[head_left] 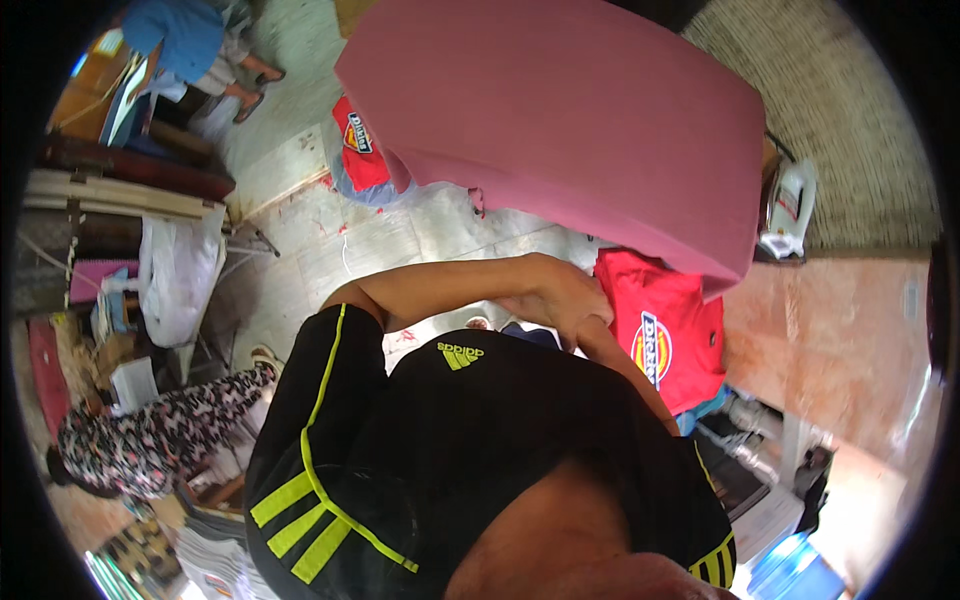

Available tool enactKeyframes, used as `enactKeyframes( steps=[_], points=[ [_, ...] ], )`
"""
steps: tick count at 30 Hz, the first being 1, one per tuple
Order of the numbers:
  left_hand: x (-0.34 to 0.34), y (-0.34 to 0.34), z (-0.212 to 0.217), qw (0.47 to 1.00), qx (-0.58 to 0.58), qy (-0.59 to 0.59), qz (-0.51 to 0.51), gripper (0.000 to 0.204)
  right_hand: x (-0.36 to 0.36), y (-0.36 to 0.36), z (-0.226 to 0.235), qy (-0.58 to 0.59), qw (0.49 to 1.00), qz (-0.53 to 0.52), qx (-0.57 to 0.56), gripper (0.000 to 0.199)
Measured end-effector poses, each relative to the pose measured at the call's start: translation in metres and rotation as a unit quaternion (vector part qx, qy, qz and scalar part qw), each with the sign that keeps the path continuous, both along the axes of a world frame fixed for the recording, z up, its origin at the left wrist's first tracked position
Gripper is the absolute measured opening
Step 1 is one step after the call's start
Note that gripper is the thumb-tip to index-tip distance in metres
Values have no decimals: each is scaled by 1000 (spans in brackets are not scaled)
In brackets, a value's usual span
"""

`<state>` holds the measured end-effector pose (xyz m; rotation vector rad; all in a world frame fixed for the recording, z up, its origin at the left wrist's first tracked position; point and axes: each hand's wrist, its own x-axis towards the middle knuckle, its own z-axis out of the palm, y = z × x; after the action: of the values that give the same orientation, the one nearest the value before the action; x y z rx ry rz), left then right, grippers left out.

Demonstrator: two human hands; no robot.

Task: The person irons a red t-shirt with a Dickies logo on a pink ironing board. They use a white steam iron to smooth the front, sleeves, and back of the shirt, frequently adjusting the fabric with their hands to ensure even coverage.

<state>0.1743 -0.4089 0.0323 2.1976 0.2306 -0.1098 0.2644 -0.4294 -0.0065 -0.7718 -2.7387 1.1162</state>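
Observation:
In front of my black shirt, my left hand (570, 295) lies across my right wrist, its fingers bent round it. My right hand (522, 307) is mostly hidden beneath the left, so its fingers do not show clearly. Just right of the hands hangs a red T-shirt (685, 335) with a printed emblem, at the near edge of a board or table covered in pink cloth (570, 120). Neither hand visibly holds the shirt.
A white iron-like appliance (790, 210) stands right of the pink cover. Another red printed garment (360, 150) lies at its left end. A white plastic bag (178, 270) hangs at left. Two people are nearby, one in blue (180, 40), one in patterned clothes (160, 440).

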Motion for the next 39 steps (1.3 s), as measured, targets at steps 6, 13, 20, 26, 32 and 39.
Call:
enactKeyframes(
  steps=[6, 13, 20, 26, 32, 39],
  points=[
    [22, 35, 16, 895, 377, -22, 237, 19, 7, 100, -21, 129, 978, -159, -52, 32],
    [-33, 102, -5, 689, 575, -293, 330, 34, -24, 182, 9, 318, 843, -313, -300, 26],
    [-178, 123, -7, 576, 493, -204, 620, 41, -124, 194, 60, 381, 857, -258, -232, 33],
    [-366, 135, -162, 354, 225, -262, 869, 29, -184, 269, 7, 123, 938, -224, 232, 39],
    [-478, 133, -395, 259, -29, -159, 952, 28, -213, 278, -2, -96, 918, -198, 331, 49],
    [-512, 151, -500, 255, 95, 29, 962, 41, -208, 287, -16, -73, 926, -224, 295, 55]
  ],
)
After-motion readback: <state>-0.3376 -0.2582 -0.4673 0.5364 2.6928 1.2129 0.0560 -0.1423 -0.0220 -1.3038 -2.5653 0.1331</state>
